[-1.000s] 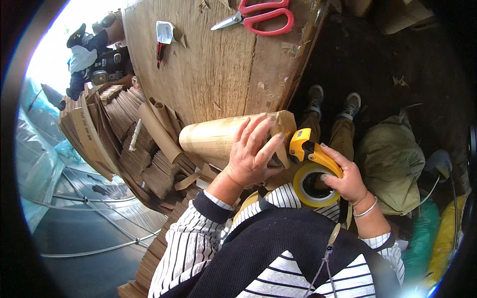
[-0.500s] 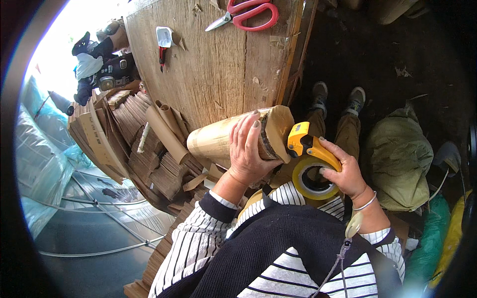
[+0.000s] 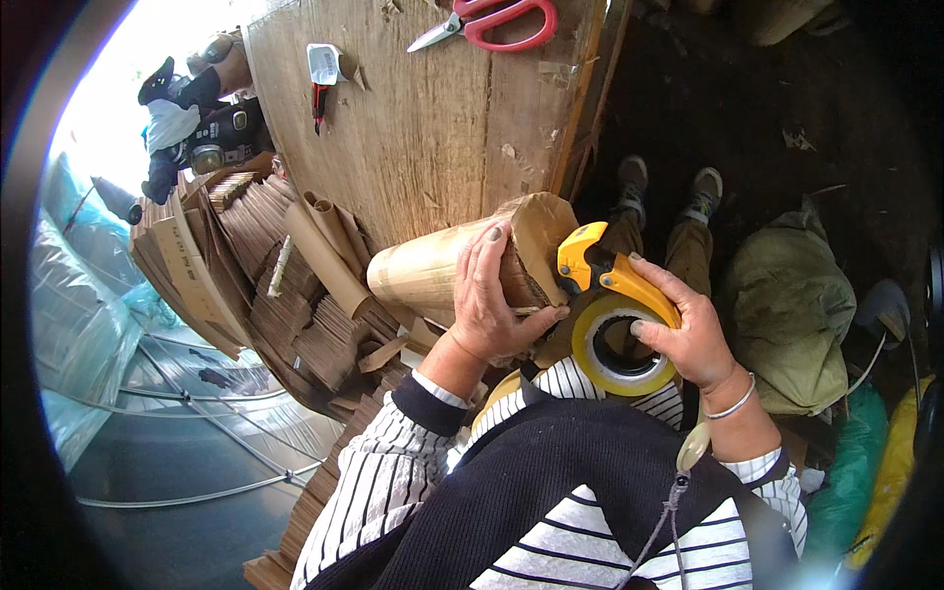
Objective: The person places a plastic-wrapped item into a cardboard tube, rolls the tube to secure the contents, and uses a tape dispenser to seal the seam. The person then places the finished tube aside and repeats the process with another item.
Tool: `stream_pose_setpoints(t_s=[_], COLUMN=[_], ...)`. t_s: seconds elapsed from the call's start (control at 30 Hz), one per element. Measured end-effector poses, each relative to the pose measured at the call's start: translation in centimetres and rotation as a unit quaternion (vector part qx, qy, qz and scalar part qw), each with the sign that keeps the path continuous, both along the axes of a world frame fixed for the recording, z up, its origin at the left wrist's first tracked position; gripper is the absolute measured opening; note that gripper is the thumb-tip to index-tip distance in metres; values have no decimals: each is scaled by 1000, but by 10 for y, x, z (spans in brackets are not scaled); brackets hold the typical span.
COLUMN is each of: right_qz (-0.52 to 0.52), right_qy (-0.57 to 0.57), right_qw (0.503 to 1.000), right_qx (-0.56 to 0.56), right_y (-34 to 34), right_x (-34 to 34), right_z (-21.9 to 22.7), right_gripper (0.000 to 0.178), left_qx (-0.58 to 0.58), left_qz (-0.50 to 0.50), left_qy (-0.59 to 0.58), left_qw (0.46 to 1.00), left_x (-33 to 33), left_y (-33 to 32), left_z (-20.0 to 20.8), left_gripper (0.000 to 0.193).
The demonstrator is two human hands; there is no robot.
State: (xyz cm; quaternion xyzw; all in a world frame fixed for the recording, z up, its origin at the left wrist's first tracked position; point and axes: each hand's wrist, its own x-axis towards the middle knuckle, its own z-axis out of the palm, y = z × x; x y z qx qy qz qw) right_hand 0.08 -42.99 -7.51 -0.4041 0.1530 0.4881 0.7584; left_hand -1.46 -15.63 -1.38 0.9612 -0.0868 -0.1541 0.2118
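Observation:
A long brown cardboard parcel point(image 3: 418, 278) with tape on it lies slanted before me, one end towards the table and my body's right. My left hand point(image 3: 484, 300) grips it near that right end, fingers over the top and thumb along the end edge. In my right hand point(image 3: 693, 329) is an orange-yellow tape dispenser point(image 3: 629, 283) carrying a big roll of clear tape point(image 3: 587, 344). The dispenser's head is at the parcel's open-looking right end, beside my left thumb. Whether tape sticks to the cardboard there cannot be made out.
On the wooden table point(image 3: 413, 147) lie red-handled scissors point(image 3: 506, 25) and a red-and-black cutter point(image 3: 320, 106) by a small white piece. Stacked flat cardboard point(image 3: 315, 305) stands at left, near clear plastic sheeting point(image 3: 84, 295). An olive sack point(image 3: 792, 305) sits at right on the dark floor.
My right hand has brought the dispenser head slightly left, against the parcel's end. My left thumb has shifted along the end, and the parcel has turned a little.

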Motion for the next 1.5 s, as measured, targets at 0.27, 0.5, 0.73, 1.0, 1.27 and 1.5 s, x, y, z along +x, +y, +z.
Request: stream_pose_setpoints(t_s=[0.27, 0.5, 0.73, 1.0, 1.27, 1.5], right_qz=[27, 49, 92, 135, 67, 38], right_qy=[-46, 9, -190, -149, -32, 28], right_qw=[999, 999, 974, 978, 994, 998], right_qx=[-11, -4, -79, -51, -77, -42], right_y=[-5, -14, -55, -57, -60, -54], right_x=[-2, 13, 107, 126, 93, 34], right_z=[-8, -8, 3, 16, 11, 8], right_gripper=[66, 67, 66, 63, 65, 67], left_qx=[12, 14, 42, 73, 48, 38], left_qz=[-111, -122, -149, -147, -161, -161], left_qy=[-58, -56, -59, -41, -16, -28], left_qw=[992, 991, 986, 986, 986, 986], left_x=[18, 18, 14, 20, 25, 22], left_y=[-12, -16, -23, -26, -22, -20], left_z=[3, 2, 0, 3, 7, 5], left_gripper=[45, 38, 29, 40, 41, 44])
